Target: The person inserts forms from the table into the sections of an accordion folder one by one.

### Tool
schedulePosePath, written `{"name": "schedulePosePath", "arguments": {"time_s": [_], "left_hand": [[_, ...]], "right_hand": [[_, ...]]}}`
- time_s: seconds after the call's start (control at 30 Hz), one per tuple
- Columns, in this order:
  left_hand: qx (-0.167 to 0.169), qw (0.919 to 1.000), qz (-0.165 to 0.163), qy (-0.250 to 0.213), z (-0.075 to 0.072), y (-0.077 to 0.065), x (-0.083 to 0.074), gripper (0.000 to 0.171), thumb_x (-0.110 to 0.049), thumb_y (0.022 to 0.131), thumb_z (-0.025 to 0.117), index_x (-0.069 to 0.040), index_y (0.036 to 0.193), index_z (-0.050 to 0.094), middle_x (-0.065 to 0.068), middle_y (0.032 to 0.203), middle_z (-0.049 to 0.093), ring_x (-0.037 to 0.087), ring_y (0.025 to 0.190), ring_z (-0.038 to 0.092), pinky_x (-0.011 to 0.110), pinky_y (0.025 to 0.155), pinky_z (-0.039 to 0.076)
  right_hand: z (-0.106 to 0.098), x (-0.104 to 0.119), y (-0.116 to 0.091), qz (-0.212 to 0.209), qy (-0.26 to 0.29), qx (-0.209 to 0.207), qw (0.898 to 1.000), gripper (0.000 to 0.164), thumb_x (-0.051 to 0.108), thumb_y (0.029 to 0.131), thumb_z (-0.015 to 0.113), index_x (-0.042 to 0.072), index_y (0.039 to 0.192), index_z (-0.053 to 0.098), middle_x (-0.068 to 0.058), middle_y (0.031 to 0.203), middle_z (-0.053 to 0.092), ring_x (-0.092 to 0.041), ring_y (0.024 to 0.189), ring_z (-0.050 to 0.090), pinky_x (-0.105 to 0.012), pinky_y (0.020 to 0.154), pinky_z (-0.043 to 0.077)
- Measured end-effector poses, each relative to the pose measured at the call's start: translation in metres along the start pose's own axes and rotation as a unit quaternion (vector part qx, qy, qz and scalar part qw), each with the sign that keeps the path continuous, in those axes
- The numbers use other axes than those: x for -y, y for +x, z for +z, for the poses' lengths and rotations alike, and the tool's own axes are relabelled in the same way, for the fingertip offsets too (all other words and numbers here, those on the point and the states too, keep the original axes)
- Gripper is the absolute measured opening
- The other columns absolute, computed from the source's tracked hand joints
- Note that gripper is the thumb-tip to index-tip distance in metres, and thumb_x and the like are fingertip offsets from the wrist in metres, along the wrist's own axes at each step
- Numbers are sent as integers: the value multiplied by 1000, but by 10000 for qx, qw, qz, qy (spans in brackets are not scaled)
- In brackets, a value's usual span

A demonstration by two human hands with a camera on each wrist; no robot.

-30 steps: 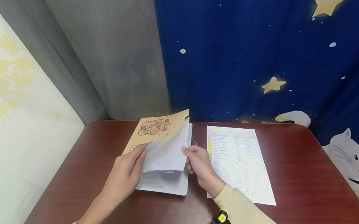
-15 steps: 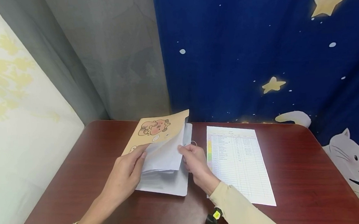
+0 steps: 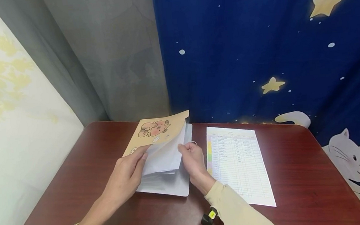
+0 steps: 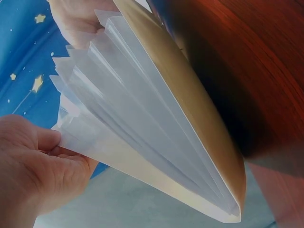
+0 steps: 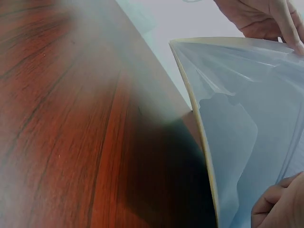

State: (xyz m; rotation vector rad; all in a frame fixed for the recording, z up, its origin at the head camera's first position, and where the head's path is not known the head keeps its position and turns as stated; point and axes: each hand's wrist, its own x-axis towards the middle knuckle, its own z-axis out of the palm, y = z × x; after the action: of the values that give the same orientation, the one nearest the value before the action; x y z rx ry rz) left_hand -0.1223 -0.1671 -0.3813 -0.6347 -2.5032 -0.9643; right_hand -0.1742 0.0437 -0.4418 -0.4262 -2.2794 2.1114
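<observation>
A tan folder [image 3: 150,138] with a cartoon animal on its cover lies raised half open on the table, its back cover flat and pale. My left hand [image 3: 122,173] pinches the lower edge of the front cover between thumb and fingers. Clear plastic sleeves [image 4: 123,71] fan out inside the folder in the left wrist view. With thumb and curled fingers, my right hand [image 3: 193,161] pinches the free edge of the white pages [image 3: 164,158] in the folder. That same right hand [image 5: 280,204] shows at the lower right of the right wrist view.
A printed table sheet [image 3: 239,168] with coloured tabs lies to the right of the folder on the dark red-brown table [image 3: 299,159]. A blue star-patterned curtain [image 3: 221,69] hangs behind the table's far edge. A black device [image 3: 207,221] sits at the right sleeve.
My right hand has shifted slightly left, taking the edge of the white pages with it. The left hand and the raised cover stay about where they were.
</observation>
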Motion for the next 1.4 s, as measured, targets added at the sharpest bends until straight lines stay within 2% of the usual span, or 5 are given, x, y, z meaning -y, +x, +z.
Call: {"name": "schedulePosePath", "arguments": {"time_s": [0.27, 0.7, 0.9, 1.13, 1.4], "left_hand": [[37, 10000, -5, -20, 0, 1, 0, 37, -5, 106, 58, -22, 138, 69, -3, 114, 77, 9, 89, 61, 28, 80, 50], [33, 10000, -44, 60, 0, 1, -1, 37, -6, 107, 58, -23, 138, 69, -4, 98, 74, 11, 84, 58, 29, 76, 48], [-6, 9999, -36, 120, -1, 1, -2, 37, -5, 106, 59, -23, 137, 69, -4, 111, 77, 10, 88, 61, 32, 79, 51], [5, 10000, -53, 77, -1, 1, -1, 38, -5, 106, 59, -23, 139, 68, -3, 110, 77, 11, 87, 59, 31, 77, 49], [-2, 10000, -60, 74, -1, 1, -1, 36, -4, 105, 60, -19, 136, 70, 0, 117, 78, 10, 91, 64, 35, 80, 54]], "right_hand": [[7, 1, -3, -294, -264, 6, 9992, 26, 27, 100, 67, 11, 79, 64, 6, 60, 48, -12, 60, 44, -26, 54, 34], [9, 2, -6, -303, -373, 127, 9988, 25, 31, 97, 73, 11, 82, 72, 6, 57, 52, -11, 55, 44, -25, 51, 33], [10, 1, -7, -271, -360, 189, 9988, 26, 32, 98, 73, 10, 83, 72, 6, 57, 52, -12, 56, 45, -25, 52, 34], [11, 2, -6, -313, -348, 234, 9986, 25, 31, 98, 72, 10, 84, 72, 6, 57, 52, -11, 56, 45, -25, 52, 35], [8, 2, -6, -256, -215, 235, 9992, 26, 34, 97, 73, 8, 90, 69, 6, 59, 54, -11, 56, 46, -25, 54, 36]]}}
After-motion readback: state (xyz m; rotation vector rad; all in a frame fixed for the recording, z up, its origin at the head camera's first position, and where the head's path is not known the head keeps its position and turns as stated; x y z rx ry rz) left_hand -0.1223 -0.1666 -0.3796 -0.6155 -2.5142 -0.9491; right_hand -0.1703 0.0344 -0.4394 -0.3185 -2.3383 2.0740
